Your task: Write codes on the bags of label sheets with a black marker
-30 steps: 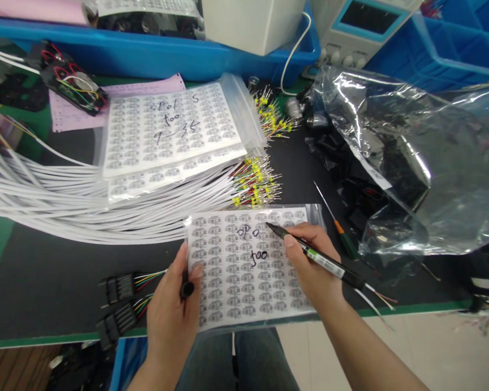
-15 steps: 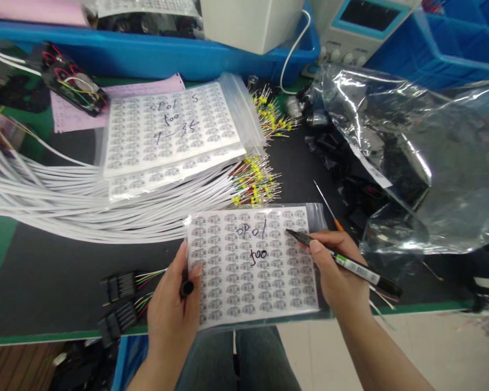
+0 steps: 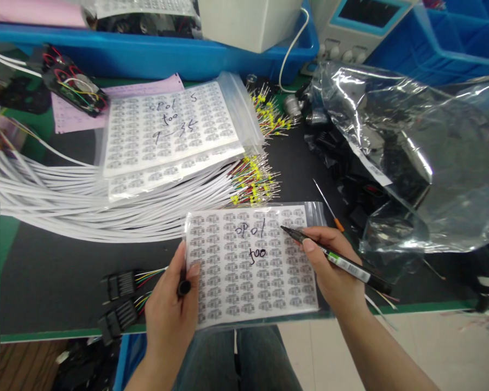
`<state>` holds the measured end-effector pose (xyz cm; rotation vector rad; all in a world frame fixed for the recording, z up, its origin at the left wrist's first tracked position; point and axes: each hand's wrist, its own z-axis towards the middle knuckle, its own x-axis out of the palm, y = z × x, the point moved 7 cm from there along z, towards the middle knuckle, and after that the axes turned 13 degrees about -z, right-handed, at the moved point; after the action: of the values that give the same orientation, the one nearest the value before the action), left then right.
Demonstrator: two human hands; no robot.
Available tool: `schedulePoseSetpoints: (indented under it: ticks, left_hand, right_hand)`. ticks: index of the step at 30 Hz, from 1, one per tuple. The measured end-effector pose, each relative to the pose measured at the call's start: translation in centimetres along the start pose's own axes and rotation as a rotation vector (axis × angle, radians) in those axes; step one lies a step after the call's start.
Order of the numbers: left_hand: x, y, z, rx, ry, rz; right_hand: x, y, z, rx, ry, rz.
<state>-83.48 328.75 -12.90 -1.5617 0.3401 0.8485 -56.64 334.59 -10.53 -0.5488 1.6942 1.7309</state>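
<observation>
At the bench's near left, connectors [image 3: 118,301]: two black plugs with coloured wires, lying on the dark mat.
White cables [image 3: 85,201]: a thick bundle running across the mat, behind the connectors.
Left hand [image 3: 173,312]: thumb and fingers pinch the left edge of the label bag [image 3: 250,266]; a black pen cap [image 3: 183,285] is tucked between the fingers.
Label bag: a clear bag of printed label sheets, flat at the bench's near edge between both hands, with handwriting on its upper middle.
Marker [image 3: 338,262]: its tip is at the bag's upper right, just right of the writing.
Right hand [image 3: 336,271]: fingers closed round the marker in a writing grip, resting on the bag's right edge.
Screwdriver [image 3: 329,206]: on the mat just behind the right hand.
Silver bag [image 3: 411,163]: crumpled, far right.
</observation>
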Motion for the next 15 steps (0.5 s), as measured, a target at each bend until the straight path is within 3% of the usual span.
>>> schedulePoseSetpoints:
  ticks: [10, 15]
  left_hand:
    - [-0.02, 0.52, -0.04, -0.093, -0.001, 0.003]
    - [-0.11, 0.2, -0.04, -0.159, -0.018, -0.011]
  right_hand:
    - [-0.29, -0.15, 0.44, -0.007, 0.023, 0.035]
    - [0.61, 0.16, 0.63, -0.027, 0.115, -0.026]
